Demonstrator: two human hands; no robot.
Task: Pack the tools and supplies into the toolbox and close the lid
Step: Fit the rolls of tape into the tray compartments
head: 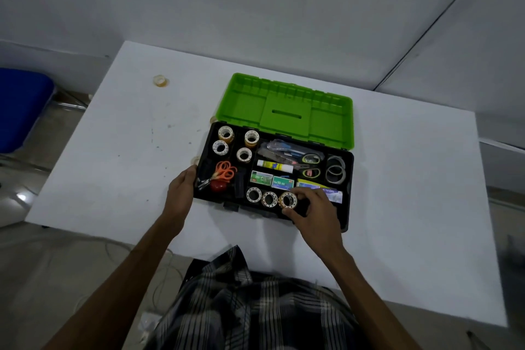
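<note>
A black toolbox [350, 179] with a green lid [284, 111] standing open sits on the white table. Its tray holds several tape rolls, orange scissors [224, 173], a glue stick [274, 165], staple boxes [271, 180] and blue-handled scissors [292, 152]. My right hand [312, 212] pinches a tape roll [288, 199] in the front row of the tray, beside two other rolls. My left hand [181, 190] grips the box's left edge. One loose tape roll [160, 80] lies on the table at the far left. Another roll [195, 160] peeks out by the box's left side.
The white table [113, 150] ends just before my body. A blue chair [20, 105] stands to the left of the table. Walls close in behind and to the right.
</note>
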